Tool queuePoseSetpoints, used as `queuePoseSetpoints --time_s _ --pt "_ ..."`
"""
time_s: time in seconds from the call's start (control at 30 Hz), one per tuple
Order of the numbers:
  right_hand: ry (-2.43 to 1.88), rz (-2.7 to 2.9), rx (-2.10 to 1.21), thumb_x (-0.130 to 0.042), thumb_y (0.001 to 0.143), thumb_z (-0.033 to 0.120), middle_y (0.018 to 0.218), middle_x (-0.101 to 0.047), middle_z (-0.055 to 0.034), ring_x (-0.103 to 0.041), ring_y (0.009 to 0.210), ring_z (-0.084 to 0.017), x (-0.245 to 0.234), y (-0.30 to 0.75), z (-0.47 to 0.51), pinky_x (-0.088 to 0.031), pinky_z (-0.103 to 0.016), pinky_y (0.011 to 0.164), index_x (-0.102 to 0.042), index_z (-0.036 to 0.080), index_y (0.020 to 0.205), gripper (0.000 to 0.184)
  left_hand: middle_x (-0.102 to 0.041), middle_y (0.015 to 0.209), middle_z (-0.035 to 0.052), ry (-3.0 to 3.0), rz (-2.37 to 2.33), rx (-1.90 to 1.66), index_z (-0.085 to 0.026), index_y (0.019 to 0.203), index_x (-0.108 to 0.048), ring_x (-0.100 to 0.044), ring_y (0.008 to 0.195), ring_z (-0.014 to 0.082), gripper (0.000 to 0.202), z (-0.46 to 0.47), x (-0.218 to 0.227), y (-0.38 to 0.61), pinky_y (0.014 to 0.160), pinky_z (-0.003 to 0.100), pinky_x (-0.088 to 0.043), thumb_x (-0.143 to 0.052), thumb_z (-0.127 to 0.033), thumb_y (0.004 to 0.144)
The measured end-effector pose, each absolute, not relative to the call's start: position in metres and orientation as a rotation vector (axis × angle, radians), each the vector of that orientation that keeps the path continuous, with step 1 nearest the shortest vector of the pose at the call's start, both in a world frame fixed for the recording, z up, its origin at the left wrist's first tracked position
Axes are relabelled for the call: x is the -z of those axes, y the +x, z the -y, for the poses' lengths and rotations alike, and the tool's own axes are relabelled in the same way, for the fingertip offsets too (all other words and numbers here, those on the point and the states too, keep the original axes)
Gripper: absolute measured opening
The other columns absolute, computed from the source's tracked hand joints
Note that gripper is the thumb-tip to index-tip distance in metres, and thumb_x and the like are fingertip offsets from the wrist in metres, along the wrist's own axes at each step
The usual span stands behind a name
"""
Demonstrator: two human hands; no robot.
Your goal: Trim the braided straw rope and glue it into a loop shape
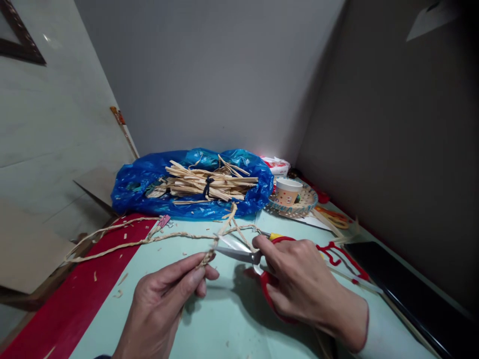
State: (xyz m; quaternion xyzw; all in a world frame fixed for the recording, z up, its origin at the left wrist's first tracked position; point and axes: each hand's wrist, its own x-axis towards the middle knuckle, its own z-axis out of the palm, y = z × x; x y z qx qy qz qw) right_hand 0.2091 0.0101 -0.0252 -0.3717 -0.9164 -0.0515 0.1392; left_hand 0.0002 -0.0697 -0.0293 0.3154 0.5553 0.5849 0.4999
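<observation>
My left hand (168, 294) pinches a braided straw cord (206, 259) between thumb and fingers, low over the table. In my right hand (303, 279) is a pair of scissors (235, 249) with red handles. Their blades are parted and point left, with the tips at the straw just above my left fingertips. Whether the blades touch the straw I cannot tell. Loose straw strands (234, 222) run up from there toward the blue bag. A long twisted straw cord (160, 238) lies across the table to the left, with a pink binder clip (163, 222) on it.
An open blue plastic bag (127, 184) at the back holds a tied straw bundle (217, 183). Right of it, a paper cup (288, 192) stands in a woven basket (312, 202). A black phone-like slab (407, 294) lies at right. Straw scraps dot the pale green and red tabletop (101, 279).
</observation>
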Motion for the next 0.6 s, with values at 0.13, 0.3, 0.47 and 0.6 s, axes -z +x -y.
queuePoseSetpoints --time_s 0.13,0.3,0.47,0.6 --pt "-1.018 2.698 0.212 -0.049 0.072 0.021 0.061 -0.060 -0.0010 -0.052 0.052 -0.018 0.030 0.208 -0.009 -0.014 -0.033 0.051 -0.052 0.020 0.091 0.019 -0.081 0.077 0.0011 0.776 -1.357 -1.419 -0.030 0.087 -0.082 -0.064 0.067 0.0136 0.017 0.072 0.030 0.001 0.069 0.019 -0.053 -0.080 -0.028 0.070" --pt "-0.963 2.700 0.260 -0.049 0.071 0.019 0.063 -0.062 -0.0013 -0.055 0.054 -0.018 0.035 0.204 -0.007 -0.018 -0.033 0.053 -0.051 0.020 0.089 0.018 -0.081 0.076 0.0007 0.765 -1.337 -1.413 -0.030 0.088 -0.082 -0.066 0.070 0.0137 0.016 0.074 0.031 0.000 0.073 0.019 -0.053 -0.078 -0.027 0.072" --pt "-0.927 2.653 0.294 -0.050 0.070 0.015 0.062 -0.062 -0.0003 -0.055 0.052 -0.017 0.040 0.203 -0.006 -0.020 -0.032 0.052 -0.050 0.020 0.086 0.018 -0.081 0.077 0.0019 0.760 -1.328 -1.424 -0.027 0.083 -0.083 -0.064 0.066 0.0123 0.014 0.071 0.033 0.001 0.069 0.017 -0.053 -0.080 -0.027 0.070" --pt "-0.908 2.645 0.262 -0.050 0.068 0.013 0.059 -0.061 -0.0002 -0.050 0.047 -0.016 0.044 0.204 -0.008 -0.016 -0.032 0.050 -0.051 0.019 0.084 0.017 -0.081 0.078 0.0024 0.765 -1.305 -1.422 -0.027 0.087 -0.083 -0.063 0.066 0.0124 0.019 0.071 0.035 0.000 0.068 0.016 -0.053 -0.081 -0.032 0.069"
